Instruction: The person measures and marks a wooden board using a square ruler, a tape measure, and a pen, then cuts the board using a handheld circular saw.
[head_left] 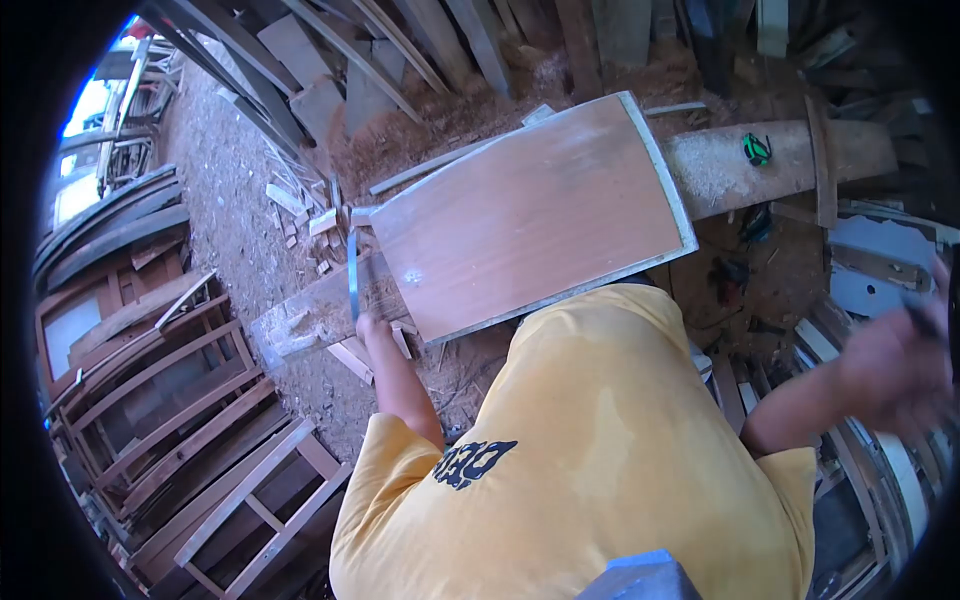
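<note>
My left hand (374, 328) is closed around the near end of a long, narrow blue tool (353, 275). Its far end lies among wood scraps, so its kind is unclear. Just right of the tool is a broad brown wooden panel (540, 215) with pale, rough edges, lying across a plank in front of my body. My right hand (895, 365) is off at the far right, raised away from the panel and smeared by motion. Something dark shows near its fingers, but whether it is held cannot be made out.
A green and black tape measure (757, 149) sits on the sawdust-covered plank (715, 165) beyond the panel. Boards lean along the back (490, 45). Wooden frames (265, 510) are stacked at the left, with more timber at the right. Offcuts (287, 200) litter the ground.
</note>
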